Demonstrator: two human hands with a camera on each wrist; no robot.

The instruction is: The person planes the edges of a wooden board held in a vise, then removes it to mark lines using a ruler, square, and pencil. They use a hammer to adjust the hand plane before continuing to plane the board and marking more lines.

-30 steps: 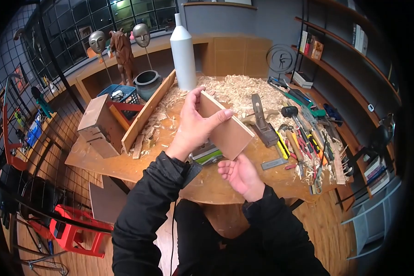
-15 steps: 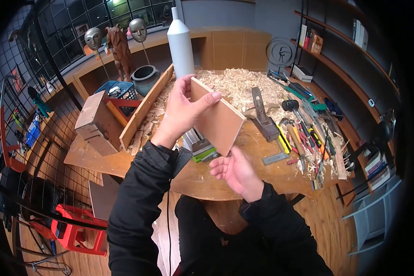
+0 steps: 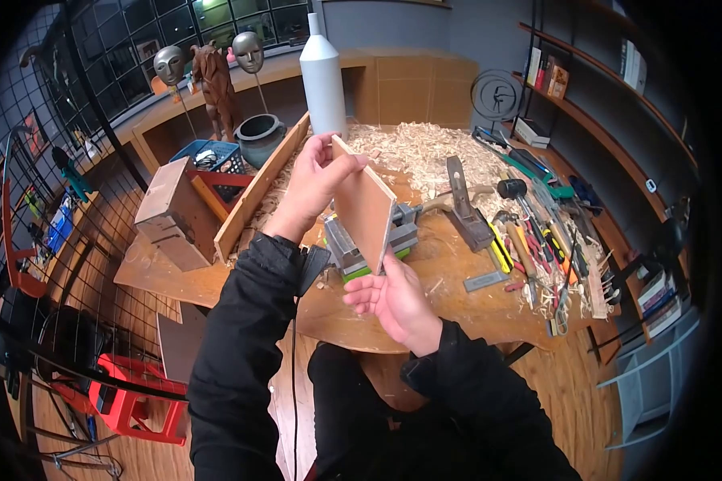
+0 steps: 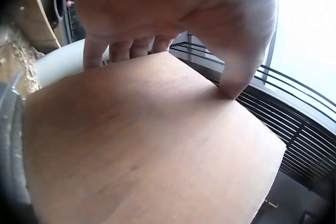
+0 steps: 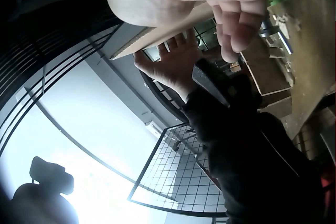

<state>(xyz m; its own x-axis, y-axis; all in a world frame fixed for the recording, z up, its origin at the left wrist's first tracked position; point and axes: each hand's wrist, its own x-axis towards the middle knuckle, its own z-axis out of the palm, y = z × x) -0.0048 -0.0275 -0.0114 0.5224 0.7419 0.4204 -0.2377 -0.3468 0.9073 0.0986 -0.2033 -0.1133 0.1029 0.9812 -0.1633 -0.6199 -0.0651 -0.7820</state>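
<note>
In the head view a flat wooden board (image 3: 364, 210) is held up, tilted, above the bench. My left hand (image 3: 313, 183) grips its upper edges, thumb on one edge and fingers round the far side; the left wrist view shows this hand (image 4: 173, 19) over the broad face of the board (image 4: 142, 140). At the lower corner is my right hand (image 3: 397, 305), palm up, its thumb by the board and its fingers loosely bent. In the right wrist view the right hand (image 5: 194, 3) partly covers the board (image 5: 157, 35). A grey vise (image 3: 349, 244) stands behind the board.
Wood shavings (image 3: 425, 152) cover the back of the bench (image 3: 321, 317). A hand plane (image 3: 467, 220), a mallet (image 3: 511, 189) and several tools lie right. Left are a wooden box (image 3: 172, 212), a long plank (image 3: 257, 192) and a pot (image 3: 260, 138); a white bottle (image 3: 322, 88) stands behind.
The board has moved left and turned more edge-on to the head view, showing more of the vise. Both hands have shifted left with it, the left hand keeping its grip.
</note>
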